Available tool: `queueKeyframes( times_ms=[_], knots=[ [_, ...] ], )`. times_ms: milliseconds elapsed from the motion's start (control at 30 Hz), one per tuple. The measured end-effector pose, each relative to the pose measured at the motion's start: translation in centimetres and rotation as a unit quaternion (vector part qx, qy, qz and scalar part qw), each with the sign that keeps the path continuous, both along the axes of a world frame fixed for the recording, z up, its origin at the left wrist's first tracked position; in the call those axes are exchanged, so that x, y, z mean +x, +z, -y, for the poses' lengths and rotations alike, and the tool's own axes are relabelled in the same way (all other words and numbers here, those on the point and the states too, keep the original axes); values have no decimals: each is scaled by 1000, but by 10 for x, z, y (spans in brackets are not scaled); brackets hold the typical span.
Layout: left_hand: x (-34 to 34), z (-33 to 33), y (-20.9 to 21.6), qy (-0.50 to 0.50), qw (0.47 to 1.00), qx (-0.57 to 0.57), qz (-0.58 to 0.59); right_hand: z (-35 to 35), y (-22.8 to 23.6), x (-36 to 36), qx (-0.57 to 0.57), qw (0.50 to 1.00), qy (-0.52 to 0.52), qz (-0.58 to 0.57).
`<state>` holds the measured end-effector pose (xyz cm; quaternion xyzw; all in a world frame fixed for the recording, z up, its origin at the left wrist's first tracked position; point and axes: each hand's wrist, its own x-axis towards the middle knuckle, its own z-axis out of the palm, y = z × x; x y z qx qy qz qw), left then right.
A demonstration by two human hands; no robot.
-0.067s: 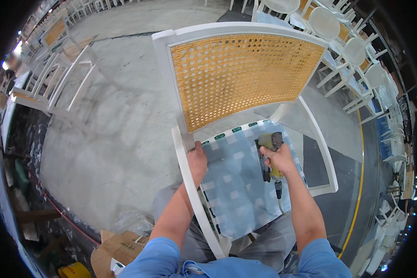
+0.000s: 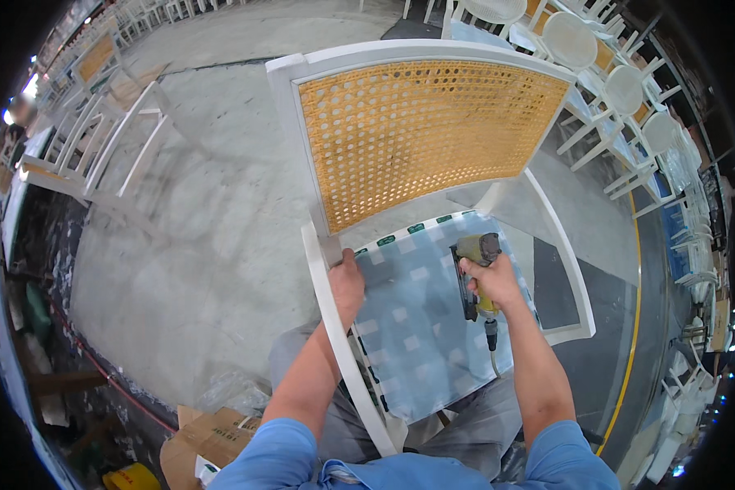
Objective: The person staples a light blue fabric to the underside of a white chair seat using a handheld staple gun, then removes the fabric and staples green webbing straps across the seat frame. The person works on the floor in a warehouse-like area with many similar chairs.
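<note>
In front of me stands a white armchair (image 2: 576,282) with a woven cane backrest (image 2: 433,131). Its seat (image 2: 420,359) has a pale blue covering with whitish squares and dark green patches along the edge. My left hand (image 2: 347,290) is closed on the chair at the seat's back left corner, inside the armrest; some of its fingers are hidden. My right hand (image 2: 494,282) grips a yellow-green pneumatic staple gun (image 2: 475,247) by its handle. The gun is over the right part of the seat, its black magazine on the left side. An air hose (image 2: 496,363) runs from the handle towards my lap.
A cardboard box (image 2: 208,441) and clear plastic wrap (image 2: 233,394) lie at lower left. Another white chair frame (image 2: 126,147) is at the left. Several white chairs (image 2: 625,94) stand in rows at the right. A yellow line (image 2: 631,343) runs along the floor.
</note>
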<state>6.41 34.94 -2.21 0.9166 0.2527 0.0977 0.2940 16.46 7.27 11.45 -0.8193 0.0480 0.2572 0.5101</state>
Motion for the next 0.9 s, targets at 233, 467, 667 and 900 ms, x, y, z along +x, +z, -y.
queueKeyframes(
  times_ms=[233, 467, 667, 900],
  knots=[
    [-21, 50, 9, -255, 958, 118, 65, 23, -7, -6, 23, 999, -45, 13],
    [-30, 55, -6, -131, 984, 88, -84, 9, -18, -8, 31, 999, -18, -3],
    [-11, 61, -7, -83, 990, 65, -94, -24, -22, -13, 18, 999, 47, -18],
    [-29, 35, 4, -142, 988, 52, -9, -87, -27, -16, 64, 992, 99, -50]
  ],
)
